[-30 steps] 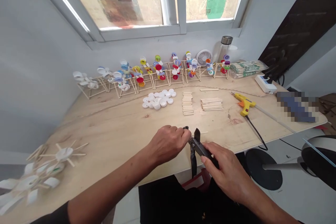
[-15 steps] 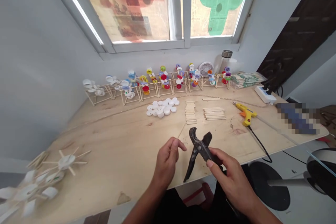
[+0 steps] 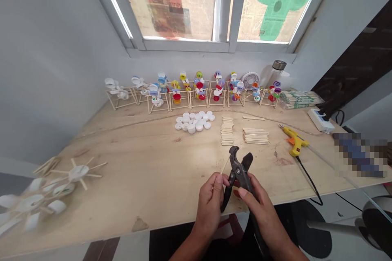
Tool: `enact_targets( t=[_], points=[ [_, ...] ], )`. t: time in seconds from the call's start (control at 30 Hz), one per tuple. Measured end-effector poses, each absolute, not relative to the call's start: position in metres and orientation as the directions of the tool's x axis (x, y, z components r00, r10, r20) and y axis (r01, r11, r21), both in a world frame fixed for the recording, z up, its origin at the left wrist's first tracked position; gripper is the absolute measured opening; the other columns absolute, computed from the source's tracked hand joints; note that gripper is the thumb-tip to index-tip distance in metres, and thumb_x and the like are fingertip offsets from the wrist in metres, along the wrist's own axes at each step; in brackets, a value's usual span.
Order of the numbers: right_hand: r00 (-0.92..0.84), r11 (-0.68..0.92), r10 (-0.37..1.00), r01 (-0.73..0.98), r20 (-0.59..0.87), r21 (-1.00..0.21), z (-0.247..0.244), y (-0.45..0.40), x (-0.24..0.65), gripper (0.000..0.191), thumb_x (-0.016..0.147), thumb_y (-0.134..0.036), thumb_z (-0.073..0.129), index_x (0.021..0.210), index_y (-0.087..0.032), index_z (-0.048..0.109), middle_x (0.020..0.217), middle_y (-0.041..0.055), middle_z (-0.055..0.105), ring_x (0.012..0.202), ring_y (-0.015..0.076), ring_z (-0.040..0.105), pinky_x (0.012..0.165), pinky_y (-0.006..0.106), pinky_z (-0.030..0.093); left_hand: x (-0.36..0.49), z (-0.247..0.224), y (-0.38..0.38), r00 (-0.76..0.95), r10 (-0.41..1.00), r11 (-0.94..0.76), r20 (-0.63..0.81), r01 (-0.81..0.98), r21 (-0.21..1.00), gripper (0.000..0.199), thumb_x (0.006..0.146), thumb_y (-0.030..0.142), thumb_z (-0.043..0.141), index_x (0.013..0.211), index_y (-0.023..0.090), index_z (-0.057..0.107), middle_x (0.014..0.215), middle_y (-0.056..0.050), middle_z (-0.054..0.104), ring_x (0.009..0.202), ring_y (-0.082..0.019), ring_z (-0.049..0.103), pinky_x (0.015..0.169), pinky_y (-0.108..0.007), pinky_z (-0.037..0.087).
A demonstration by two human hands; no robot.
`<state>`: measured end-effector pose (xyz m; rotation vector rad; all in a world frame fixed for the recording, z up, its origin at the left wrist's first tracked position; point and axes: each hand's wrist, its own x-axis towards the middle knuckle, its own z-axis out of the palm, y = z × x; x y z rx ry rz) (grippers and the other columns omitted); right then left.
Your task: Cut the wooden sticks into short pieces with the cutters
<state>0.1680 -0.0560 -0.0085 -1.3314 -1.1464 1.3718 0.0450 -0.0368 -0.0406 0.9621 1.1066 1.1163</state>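
Observation:
Near the table's front edge, my left hand [image 3: 211,200] pinches a thin wooden stick [image 3: 226,164], whose upper end is beside the hooked jaw of the black cutter [image 3: 240,171]. My right hand [image 3: 260,208] is wrapped round one handle of the cutter, and its jaws stand apart. Beyond them lie a column of short sticks [image 3: 227,131] and a stack of longer sticks [image 3: 256,136]. A cluster of white bottle caps [image 3: 195,122] sits left of the sticks.
A yellow glue gun [image 3: 295,140] with a black cord lies right. Small stick frames [image 3: 180,100] with coloured caps line the back. Cap-and-stick wheels [image 3: 79,173] are at the left. A power strip [image 3: 320,120] and bagged sticks [image 3: 300,98] sit back right.
My left hand has moved in close to the cutter, bringing the stick up to its jaw. My right hand still holds the cutter. The view has shifted slightly.

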Motion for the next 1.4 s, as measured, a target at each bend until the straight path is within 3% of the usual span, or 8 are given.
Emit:
enact_targets(
  t=[0.2,0.47,0.57,0.67,0.77,0.83,1.03,1.4],
  points=[
    [0.000,-0.304,0.952,-0.139,-0.307,-0.943,-0.026,-0.069,0.163,0.044,0.076,-0.043,0.060,0.113,-0.019,0.059,0.117,0.0077,0.059,0.117,0.0277,0.044,0.101,0.042,0.030,0.048,-0.032,-0.034,0.107,0.984,0.152,-0.140,-0.109,0.982,0.036,0.084,0.048,0.040,0.070,0.016,0.049,0.055,0.002,0.048,0.042,-0.006,0.031,0.039,-0.018,0.024],
    [-0.050,-0.341,0.937,-0.328,-0.345,-0.881,-0.032,-0.071,0.171,0.039,0.076,-0.037,0.063,0.112,-0.021,0.060,0.116,0.0059,0.060,0.110,0.0250,0.050,0.097,0.039,0.034,0.053,-0.028,-0.032,0.188,0.960,0.241,-0.207,-0.181,0.953,0.034,0.082,0.047,0.043,0.070,0.017,0.051,0.039,0.008,0.027,0.044,-0.010,0.042,0.046,-0.019,0.036],
    [-0.037,-0.395,0.912,-0.355,-0.409,-0.847,-0.033,-0.070,0.174,0.040,0.074,-0.038,0.064,0.109,-0.020,0.061,0.113,0.0071,0.061,0.104,0.0257,0.054,0.092,0.039,0.039,0.051,-0.025,-0.031,0.203,0.951,0.275,-0.233,-0.211,0.938,0.034,0.082,0.048,0.043,0.073,0.017,0.052,0.043,0.007,0.034,0.046,-0.010,0.045,0.046,-0.020,0.037],
    [-0.010,-0.426,0.894,-0.334,-0.449,-0.841,-0.031,-0.070,0.180,0.048,0.073,-0.040,0.064,0.115,-0.020,0.057,0.109,0.0076,0.063,0.099,0.0256,0.056,0.088,0.039,0.042,0.043,-0.024,-0.027,0.143,0.970,0.213,-0.196,-0.122,0.969,0.034,0.081,0.048,0.044,0.075,0.016,0.056,0.052,0.003,0.047,0.048,-0.009,0.045,0.046,-0.019,0.035],
    [-0.027,-0.468,0.881,-0.197,-0.472,-0.861,-0.023,-0.071,0.188,0.053,0.076,-0.043,0.058,0.123,-0.021,0.050,0.098,0.0060,0.066,0.092,0.0239,0.058,0.087,0.038,0.042,0.033,-0.023,-0.022,0.133,0.979,0.158,-0.155,-0.010,0.987,0.033,0.083,0.044,0.044,0.079,0.015,0.058,0.056,0.003,0.049,0.046,-0.007,0.039,0.044,-0.019,0.031],
    [-0.027,-0.479,0.877,-0.011,-0.479,-0.878,-0.016,-0.070,0.193,0.049,0.079,-0.044,0.053,0.123,-0.022,0.049,0.094,0.0045,0.066,0.093,0.0231,0.057,0.087,0.036,0.041,0.029,-0.023,-0.019,0.170,0.974,0.149,-0.148,0.009,0.989,0.031,0.084,0.042,0.043,0.085,0.015,0.058,0.055,0.004,0.047,0.046,-0.007,0.036,0.045,-0.018,0.029],
    [-0.078,-0.261,0.939,0.473,-0.335,-0.842,-0.005,-0.065,0.194,0.035,0.080,-0.037,0.051,0.112,-0.022,0.054,0.100,0.0038,0.062,0.094,0.0213,0.056,0.083,0.030,0.043,0.027,-0.023,-0.017,0.209,0.965,0.169,-0.159,-0.032,0.985,0.032,0.083,0.042,0.043,0.093,0.014,0.058,0.047,0.007,0.033,0.044,-0.007,0.031,0.045,-0.018,0.026],
    [-0.179,-0.170,0.914,0.647,-0.364,-0.744,-0.005,-0.059,0.187,0.015,0.080,-0.031,0.048,0.089,-0.020,0.055,0.084,0.0020,0.064,0.081,0.0196,0.059,0.074,0.028,0.042,0.023,-0.017,-0.019,0.187,0.980,0.041,-0.068,0.148,0.988,0.027,0.085,0.036,0.042,0.087,0.015,0.058,0.052,0.005,0.038,0.048,-0.008,0.037,0.048,-0.019,0.031]
  ],
)
